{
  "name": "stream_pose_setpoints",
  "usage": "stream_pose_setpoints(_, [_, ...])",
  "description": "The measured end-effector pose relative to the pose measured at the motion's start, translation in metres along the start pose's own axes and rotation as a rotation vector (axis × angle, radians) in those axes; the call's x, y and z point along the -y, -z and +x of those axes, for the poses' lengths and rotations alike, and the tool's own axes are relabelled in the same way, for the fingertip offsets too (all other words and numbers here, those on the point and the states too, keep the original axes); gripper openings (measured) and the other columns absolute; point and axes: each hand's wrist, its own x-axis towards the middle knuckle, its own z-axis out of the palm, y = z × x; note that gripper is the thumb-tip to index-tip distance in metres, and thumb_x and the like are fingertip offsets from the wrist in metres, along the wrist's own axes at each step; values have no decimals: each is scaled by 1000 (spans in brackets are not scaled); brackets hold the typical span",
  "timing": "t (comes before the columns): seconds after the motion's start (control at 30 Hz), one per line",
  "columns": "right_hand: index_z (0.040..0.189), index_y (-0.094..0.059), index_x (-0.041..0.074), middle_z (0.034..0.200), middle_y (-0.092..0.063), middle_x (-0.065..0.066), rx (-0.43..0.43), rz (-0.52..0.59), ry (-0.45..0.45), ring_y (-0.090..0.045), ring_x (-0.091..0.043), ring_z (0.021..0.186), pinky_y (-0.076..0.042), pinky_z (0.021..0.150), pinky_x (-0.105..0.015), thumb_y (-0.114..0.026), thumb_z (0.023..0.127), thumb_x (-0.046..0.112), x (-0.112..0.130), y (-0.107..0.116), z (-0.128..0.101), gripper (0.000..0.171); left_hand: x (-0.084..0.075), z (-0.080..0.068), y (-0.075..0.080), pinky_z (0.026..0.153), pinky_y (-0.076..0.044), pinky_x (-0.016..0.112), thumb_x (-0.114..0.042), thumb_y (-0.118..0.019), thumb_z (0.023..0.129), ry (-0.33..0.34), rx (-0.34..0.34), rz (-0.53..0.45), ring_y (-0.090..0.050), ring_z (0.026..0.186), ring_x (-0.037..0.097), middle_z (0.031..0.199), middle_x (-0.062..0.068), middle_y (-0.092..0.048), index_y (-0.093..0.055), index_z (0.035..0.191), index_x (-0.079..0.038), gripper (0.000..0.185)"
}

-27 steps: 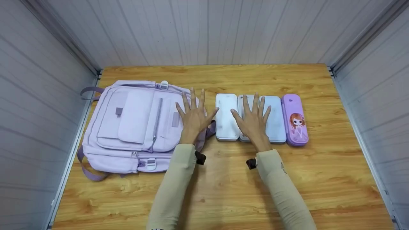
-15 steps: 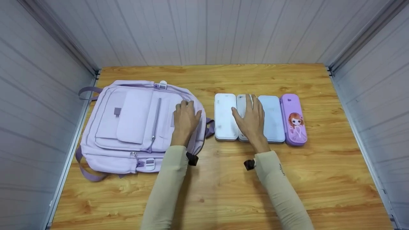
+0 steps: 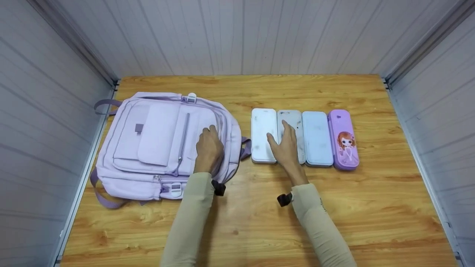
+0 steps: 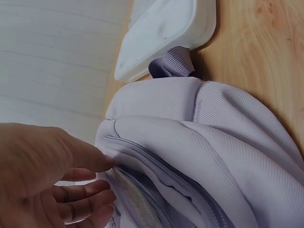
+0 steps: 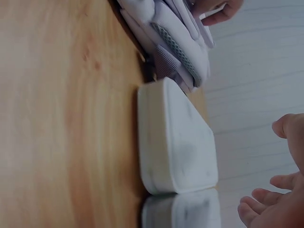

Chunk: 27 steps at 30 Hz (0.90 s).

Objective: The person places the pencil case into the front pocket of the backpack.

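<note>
Pinching the backpack [image 3: 157,133], the left hand [image 3: 209,150], earlier spread wide, has curled.
Right of it, the right hand [image 3: 285,150], fingers relaxed, partly hides a grey case [image 3: 298,122].

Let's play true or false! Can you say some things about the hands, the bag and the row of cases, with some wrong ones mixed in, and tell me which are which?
1. The left hand is touching the backpack. True.
2. The backpack is bright green. False: it is light purple.
3. The purple case has a girl's picture on it. True.
4. The white case lies between the backpack and the gray case. True.
5. The right hand is holding the purple case. False: it holds nothing.
6. There are only three cases in the row. False: there are four, counting the light blue case.
</note>
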Motion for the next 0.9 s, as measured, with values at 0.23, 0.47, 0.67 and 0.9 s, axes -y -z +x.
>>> stream_pose_setpoints(0.23, [145, -29, -3, 141, -39, -24, 26, 96, -46, -39, -35, 130, -30, 110, -45, -63, 89, 28, 1, -17, -13, 72, 3, 0, 3, 78, -50, 54, 3, -45, 85, -30, 71, -5, -59, 94, 44, 105, 27, -55, -49, 109, 5, 25])
stream_pose_setpoints(0.47, [147, -26, -2, 144, -35, -25, 56, 121, -107, -35, -35, 134, -26, 113, -45, -64, 89, 27, 0, -27, -22, 74, 15, 0, 4, 88, -46, 50, 3, -45, 84, -107, 102, -68, -58, 99, 42, 105, 25, -58, -53, 110, 6, 27])
stream_pose_setpoints(0.67, [145, -27, -3, 145, -32, -26, 44, 121, -105, -29, -38, 138, -22, 115, -46, -66, 88, 25, -2, -34, -29, 75, 30, -1, 7, 99, -42, 44, 1, -49, 81, -60, 126, -250, -54, 111, 34, 112, 19, -58, -56, 122, 3, 41])
stream_pose_setpoints(0.9, [141, -30, -7, 141, -34, -29, -26, 74, -67, -32, -41, 134, -24, 113, -48, -71, 84, 22, -1, -41, -37, 76, 29, 3, 26, 95, -44, 44, 3, -50, 79, -93, 106, -305, -56, 100, 32, 100, 18, -61, -61, 120, 4, 42])
